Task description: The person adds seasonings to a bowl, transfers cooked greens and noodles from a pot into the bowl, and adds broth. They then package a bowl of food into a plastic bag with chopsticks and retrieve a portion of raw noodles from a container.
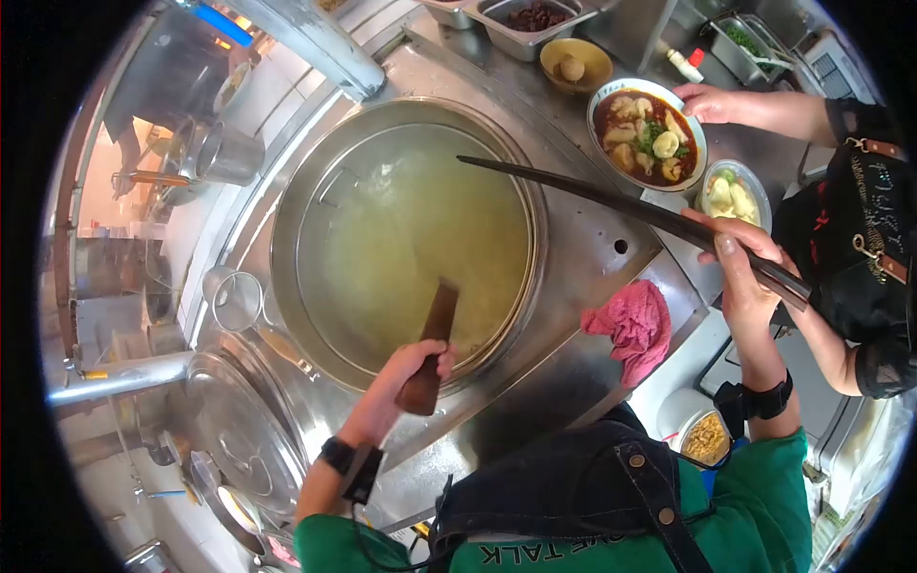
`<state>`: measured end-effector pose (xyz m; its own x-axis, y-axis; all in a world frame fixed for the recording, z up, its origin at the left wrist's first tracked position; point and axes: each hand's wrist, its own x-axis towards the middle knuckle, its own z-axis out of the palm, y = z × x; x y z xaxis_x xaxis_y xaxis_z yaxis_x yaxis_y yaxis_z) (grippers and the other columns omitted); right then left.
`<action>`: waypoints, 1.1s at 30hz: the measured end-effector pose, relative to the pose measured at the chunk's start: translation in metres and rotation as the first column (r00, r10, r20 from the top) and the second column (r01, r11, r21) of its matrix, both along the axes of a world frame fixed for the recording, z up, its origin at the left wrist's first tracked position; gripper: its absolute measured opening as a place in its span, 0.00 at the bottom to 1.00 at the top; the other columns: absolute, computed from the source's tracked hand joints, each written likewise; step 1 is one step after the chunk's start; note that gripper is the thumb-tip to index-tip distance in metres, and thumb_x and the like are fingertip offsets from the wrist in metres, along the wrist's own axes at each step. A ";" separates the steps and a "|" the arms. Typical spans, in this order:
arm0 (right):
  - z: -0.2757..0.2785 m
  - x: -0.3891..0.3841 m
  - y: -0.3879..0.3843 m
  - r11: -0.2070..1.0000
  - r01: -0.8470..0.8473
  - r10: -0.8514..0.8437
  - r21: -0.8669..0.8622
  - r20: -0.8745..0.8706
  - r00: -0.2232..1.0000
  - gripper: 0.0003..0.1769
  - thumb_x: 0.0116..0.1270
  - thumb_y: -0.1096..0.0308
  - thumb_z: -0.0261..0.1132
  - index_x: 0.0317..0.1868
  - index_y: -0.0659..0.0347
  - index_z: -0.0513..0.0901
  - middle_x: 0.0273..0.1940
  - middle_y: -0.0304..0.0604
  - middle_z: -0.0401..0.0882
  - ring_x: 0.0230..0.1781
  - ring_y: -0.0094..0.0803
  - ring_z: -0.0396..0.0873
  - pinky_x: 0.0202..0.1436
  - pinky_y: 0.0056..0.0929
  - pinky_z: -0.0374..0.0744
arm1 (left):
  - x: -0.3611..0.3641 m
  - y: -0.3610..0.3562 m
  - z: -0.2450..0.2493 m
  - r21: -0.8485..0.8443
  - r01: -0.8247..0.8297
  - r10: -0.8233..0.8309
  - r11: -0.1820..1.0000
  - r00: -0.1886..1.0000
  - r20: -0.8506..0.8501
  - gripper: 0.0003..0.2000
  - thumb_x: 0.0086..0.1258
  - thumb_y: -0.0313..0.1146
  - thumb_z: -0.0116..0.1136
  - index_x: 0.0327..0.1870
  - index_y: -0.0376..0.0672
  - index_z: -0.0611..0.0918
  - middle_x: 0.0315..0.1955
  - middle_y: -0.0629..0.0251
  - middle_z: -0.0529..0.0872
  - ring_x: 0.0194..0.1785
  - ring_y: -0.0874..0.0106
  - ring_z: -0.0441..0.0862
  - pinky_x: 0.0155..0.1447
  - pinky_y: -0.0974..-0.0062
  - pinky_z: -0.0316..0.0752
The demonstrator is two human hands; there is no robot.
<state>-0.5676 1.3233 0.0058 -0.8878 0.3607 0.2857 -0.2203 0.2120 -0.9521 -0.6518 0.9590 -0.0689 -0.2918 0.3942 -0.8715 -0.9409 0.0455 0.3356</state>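
My left hand [406, 374] grips a brown wooden handle [432, 349] whose far end dips into the cloudy broth of a big steel pot [287, 201]. My right hand [743, 267] holds a pair of long dark chopsticks [611, 201] that reach out over the pot's right rim. Beyond them a white bowl of dumplings in red soup [648, 134] stands on the steel counter, with another person's hand [712, 100] on its rim. A smaller clear tub of dumplings [734, 196] sits just right of it.
A pink cloth [630, 325] lies on the counter right of the pot. A yellow bowl [575, 63] and steel trays [530, 19] stand at the back. A steel lid [244, 430] and a strainer [237, 298] lie left. A tub of corn [702, 435] is near my right elbow.
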 end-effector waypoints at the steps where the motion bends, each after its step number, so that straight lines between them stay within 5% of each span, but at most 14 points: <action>1: 0.004 0.000 0.000 1.000 -0.004 0.004 0.002 -0.008 1.000 0.09 0.64 0.73 0.53 0.43 0.67 0.73 0.43 0.57 0.76 0.43 0.40 0.77 0.34 0.22 0.76 | -0.003 0.003 -0.016 0.029 -0.069 0.068 0.997 0.997 0.042 0.11 0.63 0.28 0.45 0.41 0.28 0.71 0.20 0.69 0.71 0.23 0.78 0.69 0.28 0.83 0.65; 9: 0.027 0.005 -0.007 1.000 0.024 -0.023 0.008 -0.159 0.987 0.09 0.63 0.74 0.54 0.44 0.67 0.73 0.41 0.52 0.76 0.44 0.45 0.76 0.31 0.23 0.76 | 0.025 -0.055 -0.010 -0.034 -0.190 0.181 0.981 0.967 -0.178 0.12 0.61 0.27 0.48 0.43 0.29 0.70 0.19 0.65 0.72 0.21 0.74 0.70 0.26 0.79 0.68; 13: 0.033 0.001 -0.025 1.000 0.002 -0.005 -0.017 -0.171 0.985 0.09 0.63 0.72 0.56 0.42 0.67 0.74 0.41 0.58 0.77 0.37 0.32 0.77 0.34 0.19 0.75 | 0.062 -0.087 0.005 -0.036 -0.219 0.203 0.975 0.943 -0.265 0.14 0.60 0.28 0.48 0.45 0.31 0.71 0.18 0.66 0.71 0.21 0.74 0.70 0.26 0.78 0.67; 21: 0.030 0.019 -0.061 0.999 -0.023 0.024 0.026 -0.032 0.999 0.08 0.63 0.73 0.55 0.40 0.68 0.77 0.40 0.51 0.79 0.33 0.24 0.76 0.33 0.19 0.76 | 0.172 -0.105 0.039 -0.261 -0.326 0.252 0.908 0.926 -0.280 0.16 0.58 0.30 0.51 0.46 0.33 0.72 0.18 0.66 0.72 0.21 0.76 0.70 0.25 0.80 0.68; 23: 0.013 0.023 -0.069 0.999 -0.024 0.022 0.045 0.039 0.999 0.08 0.63 0.73 0.55 0.40 0.68 0.77 0.39 0.49 0.80 0.35 0.23 0.76 0.33 0.19 0.77 | 0.192 -0.101 0.033 -0.116 -0.476 0.429 0.872 0.856 -0.288 0.16 0.58 0.30 0.52 0.47 0.34 0.72 0.18 0.68 0.71 0.22 0.76 0.69 0.26 0.81 0.67; 29: 0.015 0.055 -0.084 0.992 0.013 -0.021 -0.127 -0.062 0.998 0.10 0.63 0.71 0.55 0.41 0.69 0.75 0.42 0.54 0.78 0.36 0.29 0.77 0.34 0.20 0.77 | 0.214 -0.111 0.053 0.060 -0.400 0.400 0.915 0.872 -0.282 0.17 0.60 0.28 0.49 0.51 0.33 0.70 0.19 0.67 0.70 0.22 0.77 0.68 0.25 0.81 0.65; 31: 0.010 0.069 -0.088 0.990 0.098 -0.104 -0.099 -0.051 0.993 0.10 0.62 0.71 0.57 0.41 0.69 0.76 0.40 0.52 0.78 0.36 0.29 0.77 0.35 0.20 0.77 | 0.230 -0.117 0.047 0.052 -0.409 0.406 0.911 0.871 -0.278 0.18 0.61 0.29 0.48 0.54 0.36 0.69 0.19 0.69 0.69 0.22 0.77 0.67 0.24 0.81 0.64; 33: -0.003 0.083 -0.097 0.957 0.235 -0.239 0.170 0.005 0.971 0.11 0.61 0.71 0.58 0.41 0.70 0.76 0.39 0.48 0.79 0.36 0.29 0.77 0.37 0.22 0.77 | 0.250 -0.125 0.016 0.032 -0.326 0.325 0.945 0.924 -0.200 0.19 0.62 0.33 0.49 0.56 0.43 0.69 0.18 0.74 0.67 0.21 0.81 0.65 0.23 0.82 0.64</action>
